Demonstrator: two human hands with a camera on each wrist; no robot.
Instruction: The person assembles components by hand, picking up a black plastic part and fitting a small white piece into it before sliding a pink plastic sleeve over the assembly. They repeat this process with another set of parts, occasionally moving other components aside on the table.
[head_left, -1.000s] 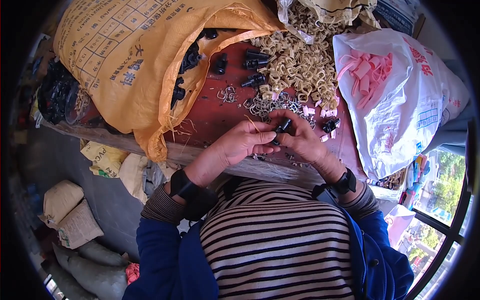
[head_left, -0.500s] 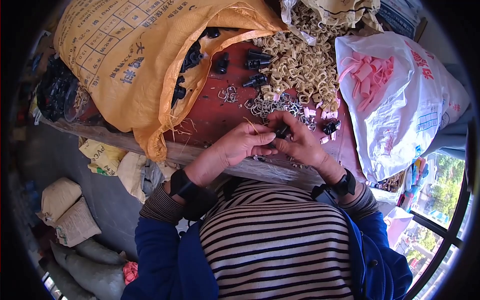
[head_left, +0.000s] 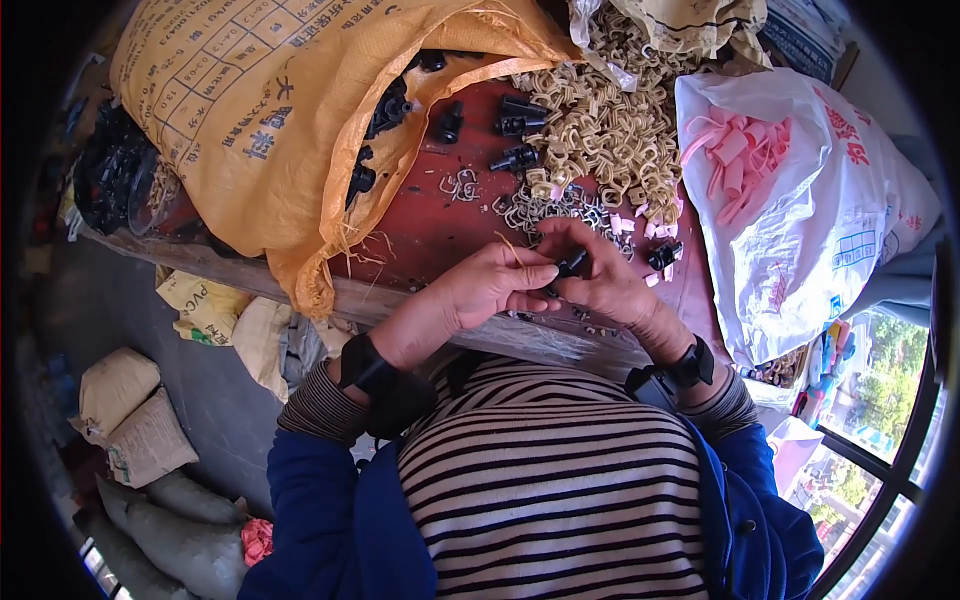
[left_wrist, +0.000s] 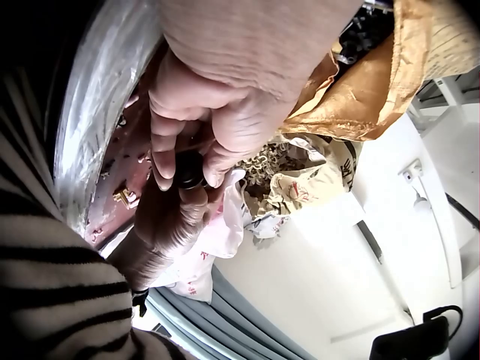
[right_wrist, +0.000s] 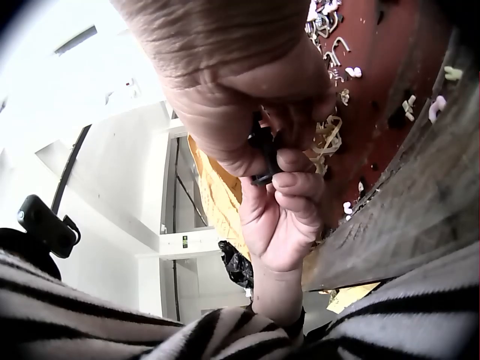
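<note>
Both hands meet over the table's near edge around one small black plastic fitting [head_left: 572,264]. My left hand [head_left: 487,287] pinches its near end between thumb and fingers. From the other side, my right hand [head_left: 607,284] grips it with curled fingers and thumb. In the right wrist view the dark body of the fitting [right_wrist: 262,154] shows between the two sets of fingertips; much of it is hidden. Just beyond the hands lie a heap of bent metal clips [head_left: 560,207] and another black fitting [head_left: 662,256].
An orange woven sack [head_left: 235,150] holding black fittings lies open at left. Several black fittings [head_left: 515,158] lie beside a large pile of tan buckle-like rings [head_left: 590,125]. At right stands a white sack [head_left: 790,260] with pink strips [head_left: 738,155]. Small pink pieces dot the red tabletop [head_left: 420,215].
The fitting has turned in the fingers: its upper end stood higher a second ago, dipped behind the right fingers, and now shows again at a slant. Both hands have stayed nearly in place.
</note>
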